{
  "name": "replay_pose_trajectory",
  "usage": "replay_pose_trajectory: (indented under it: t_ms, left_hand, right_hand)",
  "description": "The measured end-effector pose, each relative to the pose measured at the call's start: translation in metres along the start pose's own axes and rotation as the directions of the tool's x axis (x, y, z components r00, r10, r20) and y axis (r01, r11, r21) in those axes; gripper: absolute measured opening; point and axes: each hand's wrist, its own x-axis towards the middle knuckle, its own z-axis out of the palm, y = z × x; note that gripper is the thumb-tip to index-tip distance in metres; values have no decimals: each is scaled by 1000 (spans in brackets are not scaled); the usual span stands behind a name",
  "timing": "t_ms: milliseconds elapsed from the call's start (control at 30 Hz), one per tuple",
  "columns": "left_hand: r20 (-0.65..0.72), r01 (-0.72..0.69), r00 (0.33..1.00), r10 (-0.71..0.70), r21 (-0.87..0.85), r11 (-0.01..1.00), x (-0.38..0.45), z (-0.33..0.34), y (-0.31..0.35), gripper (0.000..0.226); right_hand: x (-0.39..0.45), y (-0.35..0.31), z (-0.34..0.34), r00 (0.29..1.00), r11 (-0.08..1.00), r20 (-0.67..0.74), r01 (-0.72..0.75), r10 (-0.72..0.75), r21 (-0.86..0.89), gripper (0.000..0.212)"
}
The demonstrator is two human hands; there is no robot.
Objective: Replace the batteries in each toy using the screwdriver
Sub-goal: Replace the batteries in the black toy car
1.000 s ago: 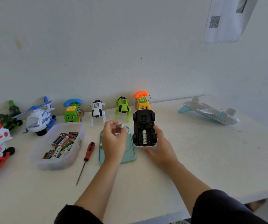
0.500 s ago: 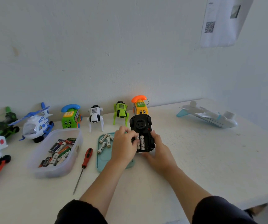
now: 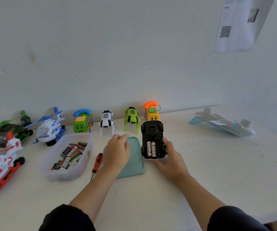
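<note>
A black toy car (image 3: 152, 130) lies upside down on the white table, its battery bay uncovered with two white batteries (image 3: 151, 149) side by side in it. My right hand (image 3: 172, 158) holds the car at its right side and near end. My left hand (image 3: 117, 152) hovers over the far left part of a teal tray (image 3: 137, 161), fingers bent down onto it. Whatever lies beneath them is hidden, so I cannot see if it holds anything. A red-handled screwdriver (image 3: 98, 160) lies just left of that hand.
A clear plastic tub (image 3: 86, 162) with several batteries (image 3: 71, 155) sits left of the screwdriver. Along the wall stand a green phone toy (image 3: 81, 121), white robot dog (image 3: 106, 122), green robot dog (image 3: 132, 118) and orange phone toy (image 3: 152, 110). Helicopters (image 3: 50, 129) are at left, a plane (image 3: 224, 124) at right.
My left hand brought a battery from above the tray to the car's bay, then drew back left over the tray. The car now shows two batteries. My right hand stayed on the car.
</note>
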Motion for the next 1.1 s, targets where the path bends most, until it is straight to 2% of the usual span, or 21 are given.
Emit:
replay_pose_trajectory:
  t_ms: [33,100,167,267,333,400,500,600,800,967,1100]
  left_hand:
    - [2,74,997,-75,147,986,3,-6,-8,34]
    - [130,134,972,-198,387,912,3,-15,-16,32]
    - [230,126,940,-251,451,884,0,-16,-22,34]
    - [239,144,934,-264,426,893,-2,-14,-26,33]
    - [211,221,936,-283,278,935,2,-15,-23,33]
    - [223,324,924,-311,-26,946,8,-17,-14,29]
    - [304,414,904,-302,-440,797,11,-19,8,14]
    - [250,357,934,-256,-593,722,11,-20,29,17]
    - [133,161,986,-99,-619,769,2,2,61,26]
    - [3,-57,998,64,-421,905,-3,22,70,16]
    - [-8,-163,986,167,-254,953,6,30,69,11]
  right_hand:
    - [1,1,0,1000,1000,0,3,-3,11,74]
    - [0,3,0,1000,1000,-6,17,-17,26,70]
    - [0,4,0,1000,999,-10,25,-24,29,68]
    - [-1,4,1,1000,999,-4,27,-27,36,66]
    - [-2,2,-1,1000,999,5,13,-13,46,64]
    - [-1,2,-3,1000,998,11,5,-5,55,62]
    - [-1,3,-3,1000,999,1,9,-9,53,60]
    - [-1,3,-3,1000,998,-11,8,-7,69,59]
    - [-1,2,-5,999,994,-7,-34,35,108,55]
    - [1,4,-5,997,991,35,-76,73,113,57]
    - [2,8,-4,995,984,33,-94,90,151,57]
